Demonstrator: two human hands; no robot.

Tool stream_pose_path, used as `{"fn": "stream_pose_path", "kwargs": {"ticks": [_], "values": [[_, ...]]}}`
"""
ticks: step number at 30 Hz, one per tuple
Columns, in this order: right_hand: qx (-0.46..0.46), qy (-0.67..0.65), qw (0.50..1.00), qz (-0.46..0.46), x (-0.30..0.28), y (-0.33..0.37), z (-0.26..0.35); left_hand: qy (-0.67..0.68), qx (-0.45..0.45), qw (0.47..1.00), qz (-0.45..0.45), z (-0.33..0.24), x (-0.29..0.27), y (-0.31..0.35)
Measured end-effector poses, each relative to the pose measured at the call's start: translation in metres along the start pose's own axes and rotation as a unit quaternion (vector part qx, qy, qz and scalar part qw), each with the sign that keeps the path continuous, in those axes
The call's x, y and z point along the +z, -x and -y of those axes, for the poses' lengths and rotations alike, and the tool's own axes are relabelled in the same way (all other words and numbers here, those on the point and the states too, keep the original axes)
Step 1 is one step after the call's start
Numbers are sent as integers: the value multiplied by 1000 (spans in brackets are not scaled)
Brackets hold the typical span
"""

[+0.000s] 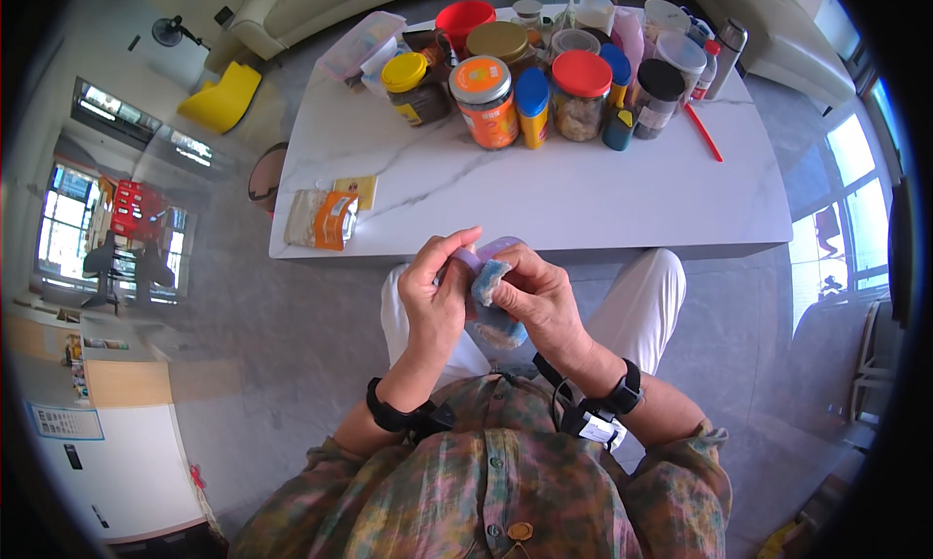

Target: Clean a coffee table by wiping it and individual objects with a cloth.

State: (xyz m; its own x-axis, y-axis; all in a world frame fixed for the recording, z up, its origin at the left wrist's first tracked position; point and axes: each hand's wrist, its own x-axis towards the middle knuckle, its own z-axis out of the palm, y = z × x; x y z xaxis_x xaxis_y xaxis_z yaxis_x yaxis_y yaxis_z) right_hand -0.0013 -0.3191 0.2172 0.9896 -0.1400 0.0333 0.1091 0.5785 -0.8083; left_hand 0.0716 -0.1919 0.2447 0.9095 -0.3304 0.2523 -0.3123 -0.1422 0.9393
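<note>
Just off the table's near edge, above my lap, my two hands meet. My left hand [433,289] is closed on a small purple plastic piece [500,247], rounded like a lid or rim; its exact kind does not show. A fluffy blue and white cloth [489,281] is pinched between the thumb and fingers of my right hand [542,296], pressed against the purple piece. More of the cloth hangs below the fingers. My fingers hide much of the purple piece.
The white marble-look table [544,199] lies ahead. Along its far side stand jars, including a red-lidded jar [581,83] and an orange jar [484,102]. Packets [335,219] lie at the left. A red stick [704,132] rests at the right, near a steel flask [729,58].
</note>
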Motion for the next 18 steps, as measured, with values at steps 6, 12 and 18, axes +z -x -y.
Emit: {"fn": "stream_pose_path", "kwargs": {"ticks": [6, 12, 18], "values": [[4, 11, 999, -45, 13, 1, 6, -79, 142, 987, -5, -6, 4, -6], [39, -31, 998, -38, 3, -1, -6, -110, 135, 985, 17, -2, -1, -5], [15, -32, 999, 4, 1, 3, -11, -58, 73, 995, 41, 4, -3, -5]]}}
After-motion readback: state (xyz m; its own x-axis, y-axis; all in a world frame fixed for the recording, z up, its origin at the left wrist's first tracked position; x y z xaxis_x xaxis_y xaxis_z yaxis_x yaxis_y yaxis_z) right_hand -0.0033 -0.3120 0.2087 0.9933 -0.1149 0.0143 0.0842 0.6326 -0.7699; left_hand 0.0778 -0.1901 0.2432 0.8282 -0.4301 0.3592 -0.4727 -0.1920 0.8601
